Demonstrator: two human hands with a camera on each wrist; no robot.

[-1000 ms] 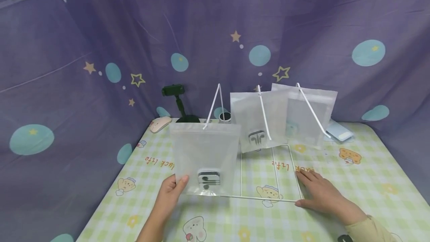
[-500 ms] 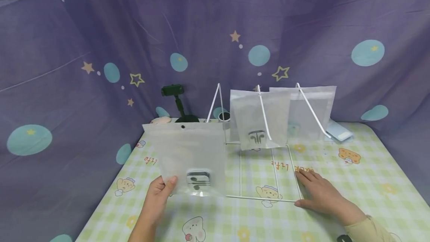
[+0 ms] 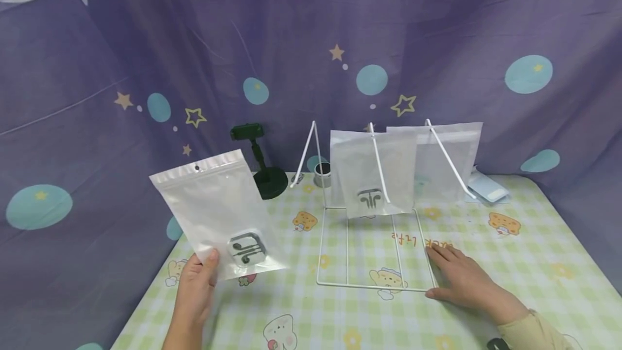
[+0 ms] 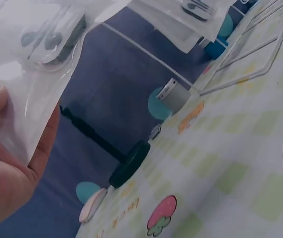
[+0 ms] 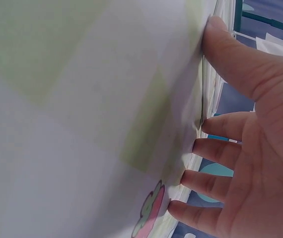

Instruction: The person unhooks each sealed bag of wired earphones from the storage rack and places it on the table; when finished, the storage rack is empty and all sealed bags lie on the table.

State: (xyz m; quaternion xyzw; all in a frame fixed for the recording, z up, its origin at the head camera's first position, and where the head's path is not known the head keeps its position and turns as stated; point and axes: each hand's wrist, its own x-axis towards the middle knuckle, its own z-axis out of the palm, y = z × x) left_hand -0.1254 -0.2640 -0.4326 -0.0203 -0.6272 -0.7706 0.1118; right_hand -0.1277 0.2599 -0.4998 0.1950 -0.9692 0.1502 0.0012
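In the head view my left hand pinches the lower left corner of a clear zip bag, tilted and raised over the table. Wired earphones in a small case show at its bottom. The left wrist view shows the thumb on the front of that bag. A white wire display rack stands to the right. Another bag with earphones hangs on its middle hook, a further bag on its right hook; the left hook bears none. My right hand rests, fingers extended, at the rack's right base edge.
A dark green phone stand and a small round silver container stand at the back. Behind the right hook lies a pale blue object. A light-coloured mouse lies near the table's far left edge.
The left hand has carried its bag off the rack's left hook, moving it left and tilting it. The right hand has stayed at the base. The hanging bags have settled slightly.
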